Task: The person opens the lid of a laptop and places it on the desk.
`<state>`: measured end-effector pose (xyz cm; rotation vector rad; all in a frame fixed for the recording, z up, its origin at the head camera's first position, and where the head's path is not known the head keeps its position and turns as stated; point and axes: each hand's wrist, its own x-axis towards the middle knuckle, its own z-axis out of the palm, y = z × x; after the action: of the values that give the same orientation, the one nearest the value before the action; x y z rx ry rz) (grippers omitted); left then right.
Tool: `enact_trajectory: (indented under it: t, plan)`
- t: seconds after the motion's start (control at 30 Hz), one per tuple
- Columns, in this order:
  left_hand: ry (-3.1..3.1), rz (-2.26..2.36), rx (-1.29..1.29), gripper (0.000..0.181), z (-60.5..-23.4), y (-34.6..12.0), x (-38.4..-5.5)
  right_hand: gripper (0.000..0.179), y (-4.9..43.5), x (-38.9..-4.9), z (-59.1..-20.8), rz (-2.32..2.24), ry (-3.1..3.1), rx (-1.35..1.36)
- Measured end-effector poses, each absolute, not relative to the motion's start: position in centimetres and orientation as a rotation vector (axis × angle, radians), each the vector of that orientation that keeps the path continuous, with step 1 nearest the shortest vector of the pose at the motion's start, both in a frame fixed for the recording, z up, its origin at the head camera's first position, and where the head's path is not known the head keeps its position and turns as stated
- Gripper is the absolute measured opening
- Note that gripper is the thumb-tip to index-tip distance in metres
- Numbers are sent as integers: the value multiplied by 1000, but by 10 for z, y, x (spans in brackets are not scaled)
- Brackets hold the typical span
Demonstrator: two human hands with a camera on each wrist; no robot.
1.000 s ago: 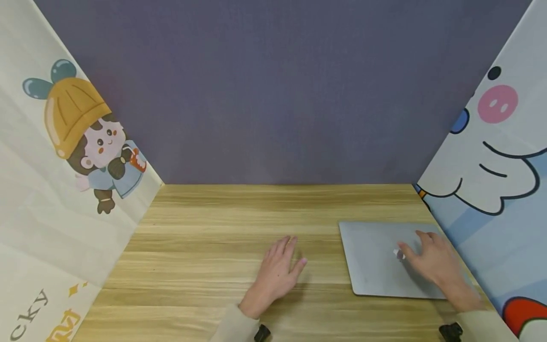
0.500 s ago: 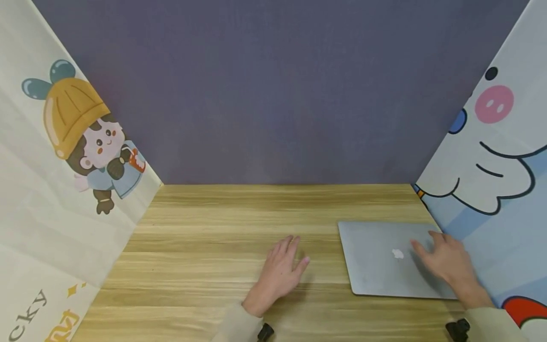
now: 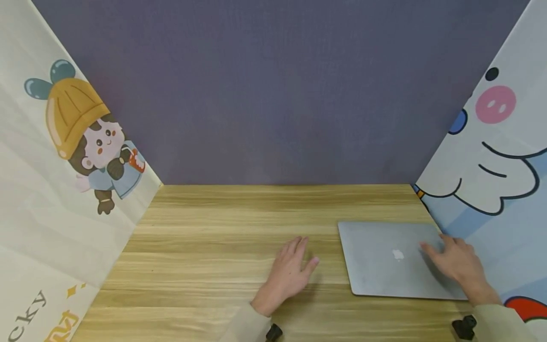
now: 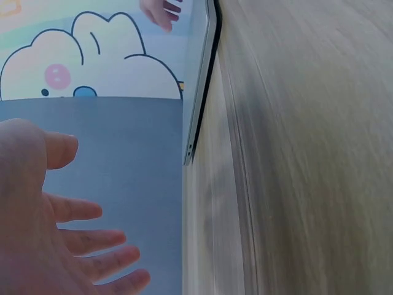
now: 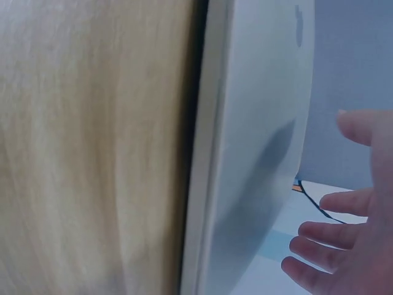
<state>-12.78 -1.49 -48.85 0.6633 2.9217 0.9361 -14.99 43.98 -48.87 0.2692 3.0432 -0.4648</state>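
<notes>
A closed silver laptop (image 3: 376, 266) with a white apple logo lies flat on the right part of the table. Over its right side hovers my right hand (image 3: 459, 263), fingers spread and slightly bent, its shadow falling on the lid. In the right wrist view this hand (image 5: 350, 246) is apart from the laptop lid (image 5: 264, 135) and holds nothing. My left hand (image 3: 288, 273) is above the table left of the laptop, with its fingers extended. The left wrist view shows the same hand (image 4: 67, 227) with nothing in it and the laptop's edge (image 4: 206, 86) beyond.
The wood-grain table (image 3: 205, 247) meets a dark grey-blue panel (image 3: 282, 95) at the back. Printed cartoon sheets stand on the left (image 3: 38, 199) and right (image 3: 508, 247) sides, the right one close to my right hand.
My right hand has moved right across the laptop, uncovering the logo. The left hand has shifted slightly to the right. The laptop stays in place.
</notes>
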Motion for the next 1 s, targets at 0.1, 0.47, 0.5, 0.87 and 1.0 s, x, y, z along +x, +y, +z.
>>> enact_trajectory:
  t: [0.1, 0.47, 0.5, 0.87, 1.0]
  plan:
    - [2915, 936, 659, 71, -490, -12, -128, 99, 443, -150, -490, -450, 3015, 279]
    - [2912, 928, 686, 69, -489, -7, -129, 101, 456, -153, -503, -433, 2966, 304]
    - [2911, 925, 689, 69, -489, -7, -130, 100, 457, -153, -503, -438, 2960, 302]
    - [2909, 950, 702, 67, -493, 0, -131, 96, 466, -153, -508, -538, 2904, 311]
    - [2903, 941, 689, 68, -495, 4, -131, 96, 466, -152, -508, -577, 2870, 332]
